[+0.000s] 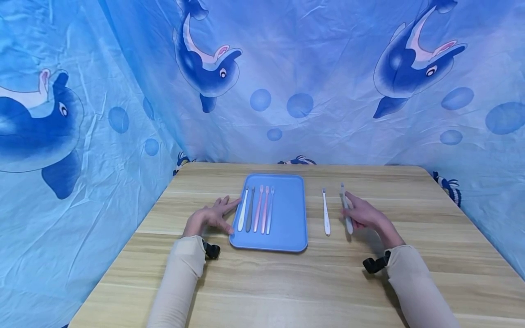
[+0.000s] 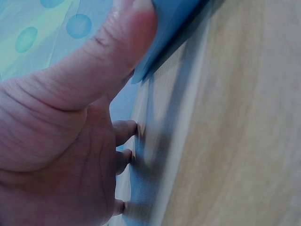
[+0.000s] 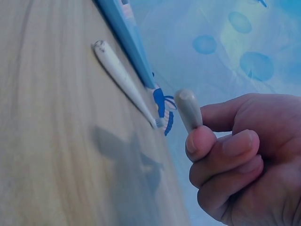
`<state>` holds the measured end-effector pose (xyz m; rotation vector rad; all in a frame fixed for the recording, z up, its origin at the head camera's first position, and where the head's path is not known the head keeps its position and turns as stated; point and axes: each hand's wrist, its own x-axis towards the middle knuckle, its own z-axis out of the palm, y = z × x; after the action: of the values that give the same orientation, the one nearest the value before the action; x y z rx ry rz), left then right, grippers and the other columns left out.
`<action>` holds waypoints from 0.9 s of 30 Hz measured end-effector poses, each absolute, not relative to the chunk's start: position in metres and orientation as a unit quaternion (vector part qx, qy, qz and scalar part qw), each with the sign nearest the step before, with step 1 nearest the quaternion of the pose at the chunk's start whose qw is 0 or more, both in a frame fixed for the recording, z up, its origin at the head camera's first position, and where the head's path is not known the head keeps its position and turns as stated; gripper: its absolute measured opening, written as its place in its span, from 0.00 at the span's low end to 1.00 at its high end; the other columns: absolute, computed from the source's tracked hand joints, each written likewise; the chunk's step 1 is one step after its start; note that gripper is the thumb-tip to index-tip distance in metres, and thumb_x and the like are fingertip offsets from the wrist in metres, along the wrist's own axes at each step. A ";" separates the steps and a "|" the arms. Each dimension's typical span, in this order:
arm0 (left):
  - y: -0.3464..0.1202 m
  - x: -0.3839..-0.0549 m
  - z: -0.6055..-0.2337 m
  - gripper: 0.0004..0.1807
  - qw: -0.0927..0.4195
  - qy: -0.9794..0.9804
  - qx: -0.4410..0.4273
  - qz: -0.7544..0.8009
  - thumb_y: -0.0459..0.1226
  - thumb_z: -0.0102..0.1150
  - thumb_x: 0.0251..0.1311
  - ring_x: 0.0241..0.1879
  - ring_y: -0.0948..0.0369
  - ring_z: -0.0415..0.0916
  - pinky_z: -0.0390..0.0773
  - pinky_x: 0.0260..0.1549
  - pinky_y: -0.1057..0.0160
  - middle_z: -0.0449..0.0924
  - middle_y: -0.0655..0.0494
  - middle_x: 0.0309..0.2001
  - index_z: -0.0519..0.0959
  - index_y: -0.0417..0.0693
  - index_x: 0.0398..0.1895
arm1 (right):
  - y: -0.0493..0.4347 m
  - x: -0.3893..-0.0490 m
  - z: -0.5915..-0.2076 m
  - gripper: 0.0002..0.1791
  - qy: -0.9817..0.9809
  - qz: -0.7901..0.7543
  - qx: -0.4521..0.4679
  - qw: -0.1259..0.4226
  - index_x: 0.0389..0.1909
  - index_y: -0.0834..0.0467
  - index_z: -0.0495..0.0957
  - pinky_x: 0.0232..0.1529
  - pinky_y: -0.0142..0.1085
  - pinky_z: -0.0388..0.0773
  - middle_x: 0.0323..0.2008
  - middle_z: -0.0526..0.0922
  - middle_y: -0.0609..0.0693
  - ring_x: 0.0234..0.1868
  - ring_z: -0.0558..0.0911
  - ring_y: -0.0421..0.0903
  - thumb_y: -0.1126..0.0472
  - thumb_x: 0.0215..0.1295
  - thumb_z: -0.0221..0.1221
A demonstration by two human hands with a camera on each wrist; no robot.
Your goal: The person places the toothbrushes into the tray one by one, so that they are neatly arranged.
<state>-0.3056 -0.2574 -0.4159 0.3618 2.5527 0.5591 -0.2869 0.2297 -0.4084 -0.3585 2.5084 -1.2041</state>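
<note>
My right hand [image 1: 364, 214] pinches a grey toothbrush [image 1: 348, 224] between thumb and fingers, its bristle end pointing away from me. In the right wrist view the butt of its handle [image 3: 188, 106] shows, raised off the table above a shadow. Just left of that hand, a white toothbrush [image 1: 326, 214] lies on the wood. With fingers spread, my left hand [image 1: 213, 216] rests at the left edge of a blue tray [image 1: 289, 212], its thumb touching the rim. Several toothbrushes lie side by side in the tray's left half: a white one [image 1: 243, 212], a dark grey one [image 1: 249, 214], two pink ones [image 1: 257, 212] and a pale blue one [image 1: 270, 214].
A wooden table [image 1: 262, 287] spreads under everything, its far edge meeting a blue curtain [image 1: 328, 136] printed with dolphins. The curtain also hangs along the left and right sides. A dark camera strap sits on each wrist.
</note>
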 end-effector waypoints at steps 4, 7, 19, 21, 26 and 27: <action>-0.258 -0.306 -0.417 0.70 0.245 0.938 0.136 0.202 0.61 0.77 0.39 0.80 0.37 0.21 0.30 0.70 0.23 0.26 0.40 0.82 0.40 0.66 0.82 | 0.226 -0.286 -0.404 0.42 0.875 -0.436 -0.123 0.171 0.79 0.65 0.32 0.11 0.30 0.63 0.12 0.74 0.47 0.09 0.68 0.38 0.63 0.76 0.47; -0.258 -0.306 -0.416 0.71 0.247 0.937 0.140 0.203 0.62 0.77 0.38 0.80 0.37 0.21 0.29 0.70 0.23 0.25 0.40 0.82 0.40 0.67 0.82 | 0.223 -0.285 -0.400 0.42 0.874 -0.439 -0.118 0.173 0.79 0.65 0.30 0.12 0.30 0.63 0.11 0.74 0.46 0.09 0.68 0.37 0.62 0.77 0.47; -0.261 -0.307 -0.417 0.72 0.252 0.934 0.148 0.207 0.64 0.77 0.37 0.79 0.36 0.19 0.27 0.69 0.22 0.24 0.39 0.81 0.39 0.67 0.82 | 0.215 -0.287 -0.397 0.42 0.873 -0.445 -0.113 0.167 0.80 0.63 0.32 0.12 0.29 0.61 0.10 0.72 0.45 0.09 0.67 0.36 0.62 0.77 0.48; -0.260 -0.307 -0.417 0.72 0.252 0.933 0.148 0.208 0.64 0.77 0.37 0.79 0.36 0.19 0.27 0.69 0.22 0.24 0.39 0.81 0.39 0.66 0.82 | 0.213 -0.287 -0.396 0.42 0.871 -0.447 -0.113 0.168 0.80 0.62 0.33 0.12 0.29 0.61 0.10 0.72 0.45 0.09 0.66 0.36 0.62 0.77 0.48; -0.261 -0.306 -0.416 0.72 0.253 0.933 0.147 0.211 0.64 0.77 0.36 0.79 0.36 0.19 0.27 0.69 0.22 0.24 0.40 0.81 0.39 0.66 0.82 | 0.204 -0.289 -0.393 0.42 0.866 -0.455 -0.111 0.172 0.80 0.60 0.31 0.13 0.30 0.61 0.10 0.70 0.44 0.09 0.65 0.37 0.61 0.78 0.47; -0.261 -0.306 -0.415 0.73 0.253 0.932 0.147 0.213 0.64 0.77 0.36 0.79 0.36 0.19 0.27 0.69 0.22 0.24 0.40 0.81 0.39 0.66 0.82 | 0.203 -0.289 -0.393 0.42 0.865 -0.458 -0.110 0.173 0.80 0.60 0.31 0.13 0.30 0.61 0.11 0.70 0.45 0.10 0.66 0.37 0.61 0.78 0.46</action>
<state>-0.3063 -0.2608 -0.4153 0.3992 2.5353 0.5787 -0.2892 0.2025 -0.3929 -0.3131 2.4538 -1.2976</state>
